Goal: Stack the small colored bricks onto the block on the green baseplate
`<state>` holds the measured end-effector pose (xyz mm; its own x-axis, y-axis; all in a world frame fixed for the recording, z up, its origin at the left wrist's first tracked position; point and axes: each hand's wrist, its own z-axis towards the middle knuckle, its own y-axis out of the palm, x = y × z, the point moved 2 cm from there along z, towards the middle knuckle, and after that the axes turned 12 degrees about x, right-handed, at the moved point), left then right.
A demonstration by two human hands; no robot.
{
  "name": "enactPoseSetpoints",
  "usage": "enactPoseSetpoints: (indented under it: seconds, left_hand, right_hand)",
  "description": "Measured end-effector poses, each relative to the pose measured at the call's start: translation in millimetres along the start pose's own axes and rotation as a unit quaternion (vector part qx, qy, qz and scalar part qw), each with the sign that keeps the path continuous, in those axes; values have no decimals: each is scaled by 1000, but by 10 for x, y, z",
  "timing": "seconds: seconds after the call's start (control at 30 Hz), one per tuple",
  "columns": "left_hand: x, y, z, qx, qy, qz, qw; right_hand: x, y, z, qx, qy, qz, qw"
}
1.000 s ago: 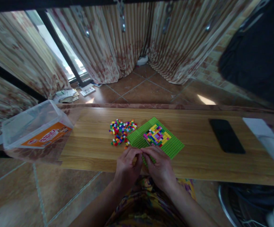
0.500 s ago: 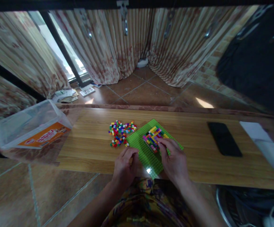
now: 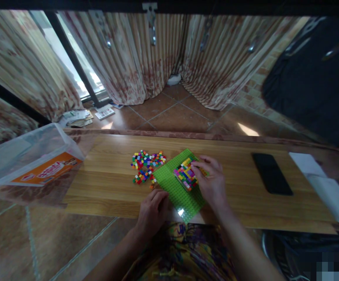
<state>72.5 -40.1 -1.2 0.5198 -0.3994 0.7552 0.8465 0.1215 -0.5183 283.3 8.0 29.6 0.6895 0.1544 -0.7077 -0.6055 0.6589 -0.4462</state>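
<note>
A green studded baseplate [image 3: 169, 177] lies turned at an angle on the wooden table, bearing a block of small multicoloured building bricks [image 3: 183, 171]. Over the right part of that block is my right hand [image 3: 212, 181], thumb and index finger closed together at its top surface. Anything between those fingertips is too small to make out. My left hand [image 3: 151, 208] rests at the plate's near left edge with curled fingers, whose inside is hidden. Loose bricks [image 3: 147, 166] of many colours are heaped left of the plate. A single orange brick [image 3: 151, 187] lies just above my left hand.
On the left stands a clear plastic box [image 3: 34, 156] with an orange label. A black phone-like slab [image 3: 271, 173] and white paper [image 3: 318, 175] lie on the right of the table [image 3: 105, 191]. Curtains [image 3: 157, 58] hang beyond the tiled floor.
My right hand has shifted slightly up the brick block, its fingers posed differently. My left hand has drawn back a little, baring the orange brick. The whole view has moved slightly left.
</note>
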Motion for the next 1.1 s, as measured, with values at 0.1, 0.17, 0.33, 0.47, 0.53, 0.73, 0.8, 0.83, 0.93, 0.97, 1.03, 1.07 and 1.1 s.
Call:
enactPoseSetpoints:
  seconds: [0.1, 0.17, 0.33, 0.47, 0.53, 0.73, 0.8, 0.83, 0.93, 0.97, 1.03, 1.07, 1.1]
  left_hand:
    - [-7, 9, 2, 5, 3, -6, 1000]
    - [-8, 12, 2, 9, 5, -8, 1000]
    - [1, 5, 2, 5, 2, -5, 1000]
    - [15, 0, 1, 0, 1, 0, 1000]
    - [16, 3, 1, -1, -1, 3, 1000]
    - [8, 6, 12, 0, -4, 1, 1000]
    - [12, 2, 17, -2, -7, -2, 1000]
    - [16, -1, 19, -1, -9, -4, 1000]
    - [26, -7, 20, 5, -8, -11, 1000]
    - [27, -8, 20, 7, -7, -12, 1000]
    - [25, -9, 36, 16, -3, -7, 1000]
    - [25, -9, 56, 23, 1, 0, 1000]
    - [27, -9, 88, 32, 6, 7, 999]
  right_hand:
    - [107, 95, 18, -18, 45, 6, 999]
    - [171, 140, 23, -26, 76, 20, 997]
    - [261, 208, 18, -16, 149, 84, 985]
    - [269, 250, -5, -7, 195, 141, 971]
    - [266, 272, -21, -4, 218, 156, 963]
    - [236, 324, -64, 17, 262, 169, 950]
    - [212, 327, -66, 23, 268, 171, 948]
    - [198, 326, -65, 25, 271, 172, 947]
    - [165, 322, -58, 30, 290, 184, 939]
    - [162, 322, -57, 34, 300, 189, 934]
    - [164, 327, -57, 40, 315, 198, 927]
    - [169, 330, -57, 41, 316, 199, 927]
    - [176, 334, -57, 41, 313, 196, 928]
